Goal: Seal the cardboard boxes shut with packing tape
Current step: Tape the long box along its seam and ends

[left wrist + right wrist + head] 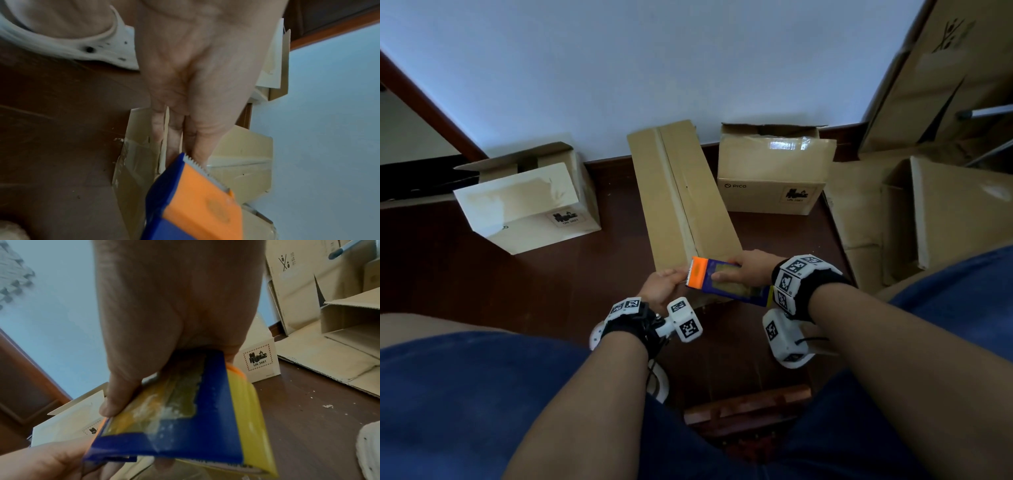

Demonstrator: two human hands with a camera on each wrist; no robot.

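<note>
A tape dispenser [726,281] is clamped in the right hand [753,265] over the near end of the long box [681,205] on the floor [551,274]. From the head view alone, the left hand [662,286] is seen flat on that end; its straight fingers [174,138] are shown by the left wrist view.

We see bare forearms; black wrist straps [822,291] carrying white marker-printed camera blocks [686,320]; blue shorts [465,394].
</note>
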